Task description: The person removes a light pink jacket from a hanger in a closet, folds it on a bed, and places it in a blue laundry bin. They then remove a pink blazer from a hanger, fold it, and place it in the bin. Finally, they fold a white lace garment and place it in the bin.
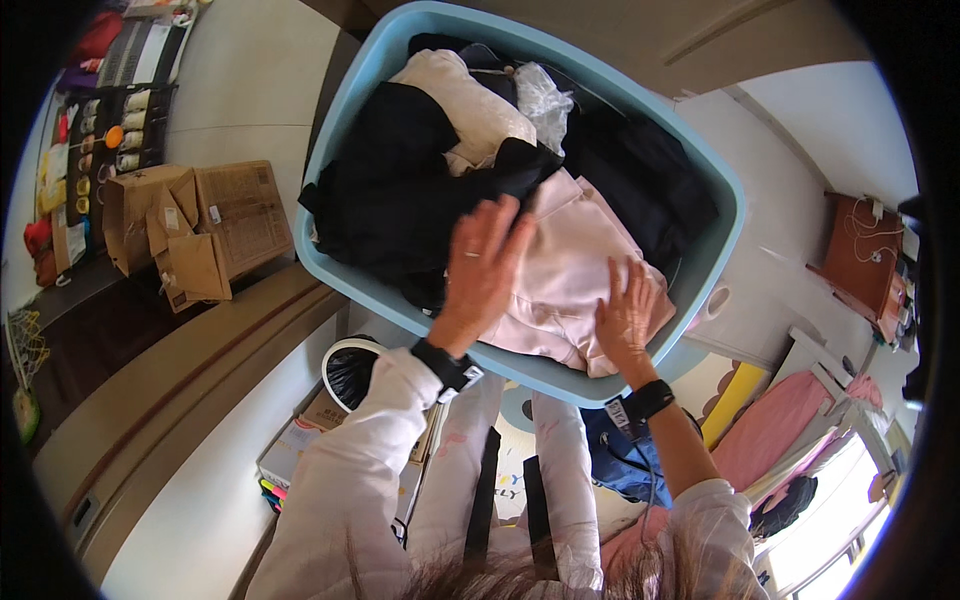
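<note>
A large light-blue plastic tub (727, 217) full of clothes and fabric lies before me. My left hand (487, 262), with a ring on one finger, is over the border between black clothing (382, 202) and folded pale-pink satin-like fabric (570, 247); it grips nothing that I can see. My right hand (628, 311) rests flat with spread fingers on the right part of the pink fabric. Beyond them lie a rolled cream cloth (469, 97), a crumpled clear plastic bag (541, 105) and more black fabric (637, 172).
Opened cardboard boxes (240, 217) stand on the floor at left, near a hanging organizer (124, 142). A bin with a black liner (352, 371) stands below the tub's left side. A blue bag (622, 457) lies near my legs. A brown wooden cabinet (862, 255) is at far right.
</note>
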Motion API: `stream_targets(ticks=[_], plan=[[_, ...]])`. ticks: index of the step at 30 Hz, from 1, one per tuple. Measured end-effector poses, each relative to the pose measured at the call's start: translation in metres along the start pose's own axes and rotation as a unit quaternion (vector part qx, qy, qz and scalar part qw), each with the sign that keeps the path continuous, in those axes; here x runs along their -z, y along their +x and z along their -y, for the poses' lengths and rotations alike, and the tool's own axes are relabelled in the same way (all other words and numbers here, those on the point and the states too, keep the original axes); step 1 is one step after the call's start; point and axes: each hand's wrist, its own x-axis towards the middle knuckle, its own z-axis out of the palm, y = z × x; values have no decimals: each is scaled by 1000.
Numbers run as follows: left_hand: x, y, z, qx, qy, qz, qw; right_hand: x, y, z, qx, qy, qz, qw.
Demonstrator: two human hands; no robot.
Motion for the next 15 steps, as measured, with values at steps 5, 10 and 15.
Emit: stream_targets(ticks=[5,10,15], plan=[[47,4,61,111,25,-38,993,-7,45,82,15,254,10,967],[86,15,63,182,-295,-159,924,17,89,125,-41,372,2,927],[183,22,39,130,-427,-201,872,106,112,160,108,375,-49,919]])
